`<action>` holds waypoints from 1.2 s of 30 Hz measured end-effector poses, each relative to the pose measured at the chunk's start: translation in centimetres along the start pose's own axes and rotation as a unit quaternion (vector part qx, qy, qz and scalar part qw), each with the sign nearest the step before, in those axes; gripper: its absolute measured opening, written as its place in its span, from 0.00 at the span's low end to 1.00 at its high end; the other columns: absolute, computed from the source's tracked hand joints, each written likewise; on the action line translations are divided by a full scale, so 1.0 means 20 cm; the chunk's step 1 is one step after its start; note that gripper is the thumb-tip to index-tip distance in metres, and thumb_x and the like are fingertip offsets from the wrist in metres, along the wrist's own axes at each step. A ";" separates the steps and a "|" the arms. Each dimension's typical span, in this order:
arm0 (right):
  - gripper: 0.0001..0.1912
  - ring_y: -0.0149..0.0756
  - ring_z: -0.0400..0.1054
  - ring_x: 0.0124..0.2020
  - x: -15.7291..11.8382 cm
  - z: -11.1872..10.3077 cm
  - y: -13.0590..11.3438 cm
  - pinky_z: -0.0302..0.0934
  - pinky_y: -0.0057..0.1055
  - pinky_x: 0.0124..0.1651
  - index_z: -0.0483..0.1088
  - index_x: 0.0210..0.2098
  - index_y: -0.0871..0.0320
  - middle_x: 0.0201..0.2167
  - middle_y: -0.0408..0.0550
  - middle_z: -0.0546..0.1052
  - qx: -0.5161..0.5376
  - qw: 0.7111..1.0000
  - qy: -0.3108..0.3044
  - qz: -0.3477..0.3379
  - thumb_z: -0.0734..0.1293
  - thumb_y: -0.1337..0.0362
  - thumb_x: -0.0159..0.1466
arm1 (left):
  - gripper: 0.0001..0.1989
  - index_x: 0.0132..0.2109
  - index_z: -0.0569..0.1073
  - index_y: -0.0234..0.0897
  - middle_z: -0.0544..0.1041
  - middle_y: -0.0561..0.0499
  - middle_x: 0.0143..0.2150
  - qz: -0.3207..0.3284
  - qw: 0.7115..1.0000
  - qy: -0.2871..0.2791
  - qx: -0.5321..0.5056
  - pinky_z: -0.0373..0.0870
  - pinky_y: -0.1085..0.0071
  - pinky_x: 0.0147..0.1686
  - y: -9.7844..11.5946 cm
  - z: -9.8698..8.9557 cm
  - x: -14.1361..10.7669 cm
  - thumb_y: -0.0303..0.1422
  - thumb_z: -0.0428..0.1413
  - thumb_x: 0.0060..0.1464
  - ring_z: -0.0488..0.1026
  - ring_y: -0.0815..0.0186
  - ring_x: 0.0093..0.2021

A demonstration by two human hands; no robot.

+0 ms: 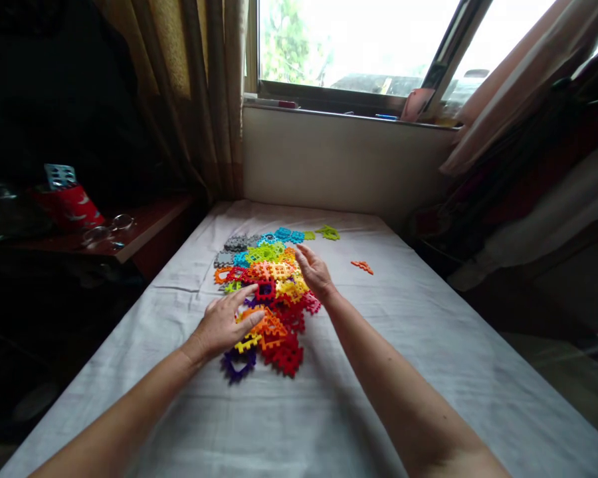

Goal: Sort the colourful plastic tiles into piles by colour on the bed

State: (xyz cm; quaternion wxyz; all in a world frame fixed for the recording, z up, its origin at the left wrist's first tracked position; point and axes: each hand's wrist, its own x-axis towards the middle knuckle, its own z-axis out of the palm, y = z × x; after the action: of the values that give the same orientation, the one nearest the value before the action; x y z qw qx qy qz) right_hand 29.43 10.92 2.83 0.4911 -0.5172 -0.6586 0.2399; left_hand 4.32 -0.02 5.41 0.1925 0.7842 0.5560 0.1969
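Note:
A heap of colourful flat plastic building pieces with toothed edges lies on the white sheet. My left hand is at the heap's near left side, fingers spread and reaching over orange pieces. My right hand is at the far right side of the heap, beside yellow pieces, with its fingers stretched out. Neither hand grips a piece. Red pieces and a dark purple piece lie at the near end. Grey pieces and blue pieces are at the far end.
One orange piece lies apart to the right, and a green piece at the back. On the left, a brown desk bears glasses and a red container. A window and curtain stand beyond.

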 end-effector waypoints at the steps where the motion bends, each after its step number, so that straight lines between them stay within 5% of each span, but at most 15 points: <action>1: 0.26 0.44 0.67 0.60 0.03 -0.11 0.04 0.60 0.44 0.64 0.71 0.58 0.54 0.58 0.53 0.75 -0.050 0.999 0.015 0.003 0.60 0.48 0.68 | 0.34 0.66 0.66 0.44 0.71 0.46 0.65 -0.003 1.000 0.009 0.003 0.62 0.55 0.63 -0.04 -0.04 0.04 0.54 0.49 0.57 0.69 0.54 0.63; 4: 0.24 0.47 0.65 0.63 0.06 -0.46 0.18 0.57 0.46 0.66 0.71 0.57 0.56 0.58 0.57 0.74 -0.252 0.959 0.067 0.110 0.60 0.52 0.67 | 0.35 0.64 0.68 0.39 0.71 0.44 0.65 -0.024 0.998 0.043 0.048 0.61 0.57 0.64 -0.19 -0.15 0.20 0.55 0.46 0.57 0.68 0.54 0.64; 7: 0.29 0.53 0.62 0.64 0.06 -0.74 0.34 0.57 0.50 0.64 0.65 0.64 0.57 0.63 0.61 0.68 -0.399 0.871 0.093 0.270 0.59 0.50 0.68 | 0.37 0.65 0.67 0.35 0.68 0.41 0.67 -0.054 0.990 0.073 0.112 0.58 0.57 0.66 -0.36 -0.20 0.40 0.54 0.46 0.57 0.64 0.53 0.67; 11: 0.33 0.54 0.58 0.66 0.14 -0.85 0.51 0.54 0.52 0.64 0.60 0.68 0.56 0.65 0.62 0.64 -0.442 0.825 0.073 0.344 0.54 0.46 0.70 | 0.37 0.67 0.63 0.34 0.64 0.40 0.70 -0.107 0.977 0.056 0.175 0.53 0.55 0.68 -0.47 -0.17 0.64 0.52 0.45 0.58 0.59 0.52 0.70; 18: 0.35 0.54 0.55 0.68 0.52 -0.64 0.66 0.51 0.55 0.65 0.57 0.69 0.52 0.68 0.60 0.61 -0.419 0.845 0.046 0.331 0.51 0.43 0.69 | 0.37 0.70 0.60 0.40 0.57 0.42 0.73 -0.163 0.966 0.016 0.201 0.41 0.42 0.69 -0.44 -0.06 0.84 0.54 0.42 0.61 0.50 0.49 0.73; 23: 0.32 0.50 0.56 0.69 0.67 -0.36 0.57 0.49 0.57 0.67 0.59 0.68 0.47 0.69 0.53 0.63 -0.403 0.877 -0.048 0.258 0.54 0.44 0.70 | 0.34 0.66 0.66 0.45 0.58 0.43 0.73 -0.124 0.971 -0.004 0.204 0.41 0.43 0.69 -0.34 0.03 0.88 0.56 0.45 0.59 0.49 0.46 0.73; 30: 0.29 0.44 0.64 0.64 0.42 0.05 0.24 0.56 0.43 0.67 0.68 0.63 0.49 0.62 0.48 0.72 -0.255 0.943 -0.198 0.077 0.61 0.44 0.68 | 0.38 0.69 0.62 0.40 0.62 0.41 0.71 -0.073 0.989 -0.047 0.121 0.53 0.53 0.67 -0.18 0.08 0.81 0.57 0.42 0.60 0.58 0.51 0.70; 36: 0.29 0.41 0.67 0.62 0.18 0.07 -0.02 0.59 0.38 0.66 0.65 0.65 0.55 0.63 0.52 0.71 -0.134 0.971 -0.190 0.048 0.65 0.52 0.67 | 0.39 0.68 0.63 0.35 0.66 0.41 0.69 -0.052 0.997 -0.055 0.021 0.58 0.62 0.65 -0.08 0.03 0.62 0.56 0.45 0.57 0.62 0.55 0.68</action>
State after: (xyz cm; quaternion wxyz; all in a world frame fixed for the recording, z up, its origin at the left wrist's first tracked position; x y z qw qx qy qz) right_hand 28.07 14.34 4.01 0.2713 -0.5543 -0.7403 0.2668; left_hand 7.09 12.23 5.20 0.2163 0.7674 0.5890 0.1317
